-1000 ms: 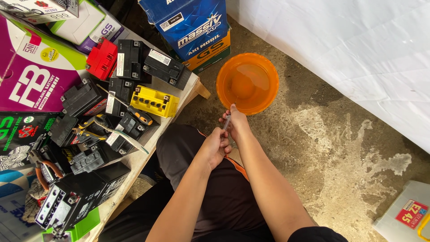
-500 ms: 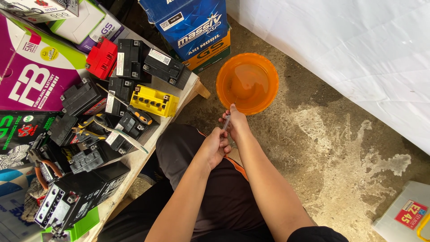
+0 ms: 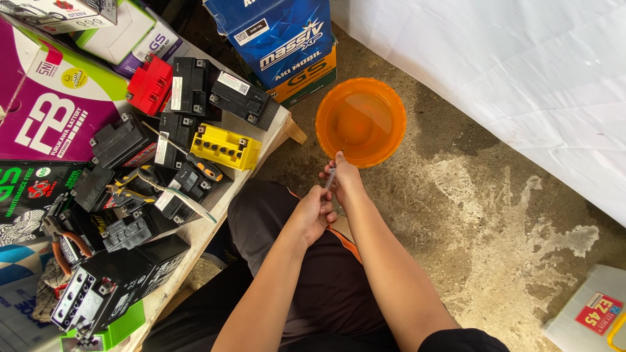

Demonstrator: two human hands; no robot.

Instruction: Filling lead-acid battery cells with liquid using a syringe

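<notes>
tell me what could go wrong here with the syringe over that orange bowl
1. The syringe is pinched between both bare hands, left hand and right hand, so liquid may get on skin.
2. Its tip sits right at the near rim of the orange bowl, so drips could miss onto the concrete floor.

The wooden counter (image 3: 264, 140) stands to the left of the two grips and is crowded with black batteries (image 3: 189, 86), a red battery (image 3: 149, 85), a yellow battery (image 3: 224, 147) and coloured cartons (image 3: 49, 104). The stained concrete floor (image 3: 482, 215) carries an orange basin (image 3: 360, 121) just ahead of the grips, a blue carton (image 3: 280, 39) beyond it, and a pale box (image 3: 587, 316) well to the right.
</notes>
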